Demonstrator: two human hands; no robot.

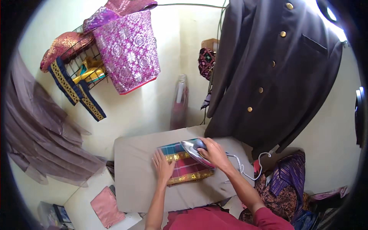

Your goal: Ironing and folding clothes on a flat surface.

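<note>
"Teal, magenta and gold made up the checked fabric point(184, 165) in the head view. Where was it?"

"Near the middle of the beige padded desk point(132, 172), its gold bands running crosswise."

"And the hands?"

"Apart. The left hand point(164, 168) lay flat on the fabric's left side, fingers spread, gripping nothing. The right hand point(213, 154) was clamped around the handle of a steam iron point(191, 150)."

"Did the iron's soleplate touch the fabric?"

"I couldn't tell. Its tip pointed to the upper left, over the fabric, and a pale cord point(241, 167) curved off to the right."

"What surrounded the desk?"

"A dark coat point(268, 76) with gold buttons hung behind it on the right. Purple brocade point(128, 50) draped over a wire basket point(89, 56) at upper left, and a folded pink cloth point(107, 207) lay at lower left."
</note>
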